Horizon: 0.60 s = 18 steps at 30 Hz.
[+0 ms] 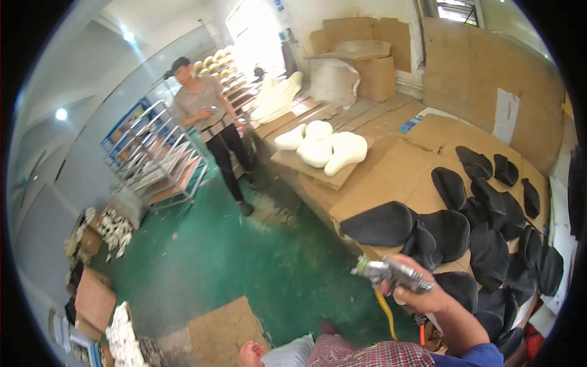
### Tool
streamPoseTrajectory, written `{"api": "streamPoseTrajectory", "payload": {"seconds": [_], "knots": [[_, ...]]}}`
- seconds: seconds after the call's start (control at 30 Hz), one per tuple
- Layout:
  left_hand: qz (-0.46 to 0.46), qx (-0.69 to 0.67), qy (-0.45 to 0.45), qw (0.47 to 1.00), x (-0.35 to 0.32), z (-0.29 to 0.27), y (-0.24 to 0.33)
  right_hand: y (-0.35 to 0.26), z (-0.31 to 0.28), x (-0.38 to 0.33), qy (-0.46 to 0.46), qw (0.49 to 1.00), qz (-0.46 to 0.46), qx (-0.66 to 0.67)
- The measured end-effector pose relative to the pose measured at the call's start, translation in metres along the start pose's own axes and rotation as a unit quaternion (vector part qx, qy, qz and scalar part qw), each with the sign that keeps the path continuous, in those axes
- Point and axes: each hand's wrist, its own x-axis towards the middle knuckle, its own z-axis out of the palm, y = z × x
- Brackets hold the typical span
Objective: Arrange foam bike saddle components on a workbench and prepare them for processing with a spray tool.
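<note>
My right hand (422,287) is wrapped around a metal spray gun (394,273), its nozzle end pointing left. A yellow hose (386,315) hangs below the gun. Just beyond lie several black, rounded, seat-shaped covers (377,224) on a cardboard-topped table (391,168). My left hand (251,353) shows only in part at the lower edge, fingers loosely bent, with nothing visible in it. A pale grey-white sack-like thing (290,353) is beside it.
Cream foam pieces (317,147) sit on a cardboard sheet farther along the table. A person (205,110) stands on the green floor (244,263), near a metal rack trolley (162,159). Flat cardboard (226,327) lies on the floor; boxes and white scraps (115,231) line the left.
</note>
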Motion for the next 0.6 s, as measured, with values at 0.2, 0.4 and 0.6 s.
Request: {"api": "streamPoseTrajectory", "payload": {"seconds": [0.2, 0.4, 0.6], "knots": [[-0.098, 0.0, -0.007, 0.995, 0.123, 0.118, 0.084, -0.038, 0.007, 0.103, 0.226, 0.956, -0.057, -0.179], [-0.143, 0.085, -0.15, 0.975, 0.245, 0.262, 0.139, -0.03, 0.007, 0.191, 0.341, 0.917, 0.004, -0.208], [-0.199, 0.301, -0.163, 0.918, 0.36, 0.307, 0.12, -0.007, 0.004, 0.264, 0.364, 0.914, 0.02, -0.181]]}}
